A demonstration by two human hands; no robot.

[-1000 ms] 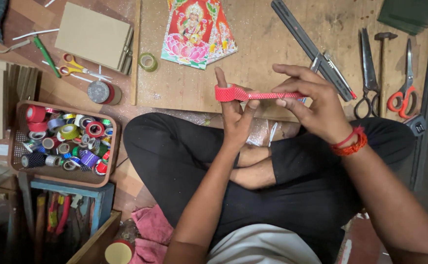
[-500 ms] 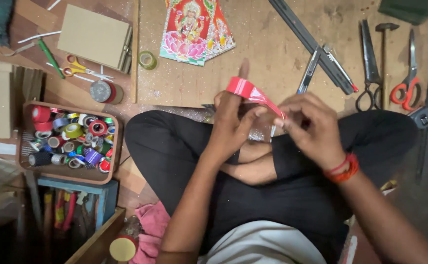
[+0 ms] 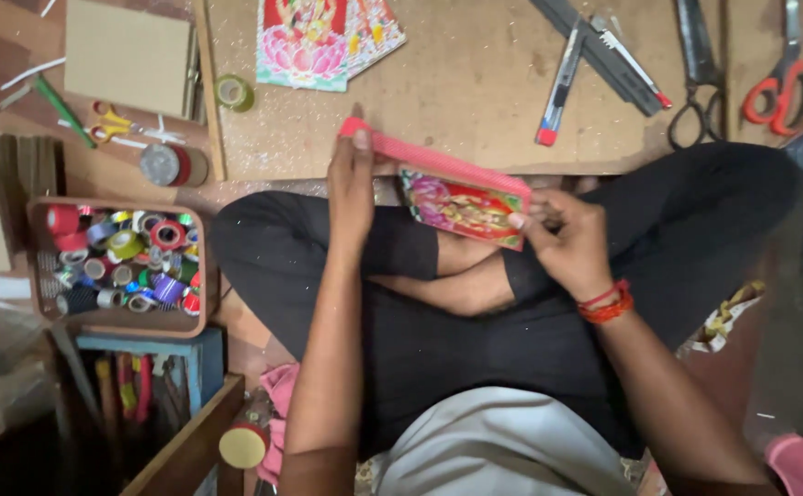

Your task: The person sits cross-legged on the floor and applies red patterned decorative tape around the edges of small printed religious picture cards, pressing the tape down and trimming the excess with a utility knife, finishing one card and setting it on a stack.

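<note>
Seeing left hand (image 3: 353, 179) pinching far end of pink tape strip (image 3: 438, 161), fingers pressed together on it; right hand (image 3: 567, 243) pinching near corner of small printed picture card (image 3: 461, 207), held over lap just off board table (image 3: 475, 101) edge; strip lies along card's top edge, looks roughly aligned but not fully pressed down; my read: one edge in progress, other three edges bare. Count: 1 strip; 1 card in hand; small stack of similar cards (image 3: 323, 37) on table, number unclear; red-handled scissors (image 3: 778, 83) 1, black shears (image 3: 695, 73) 1; tray of tape rolls (image 3: 121, 262), too many to count.
</note>
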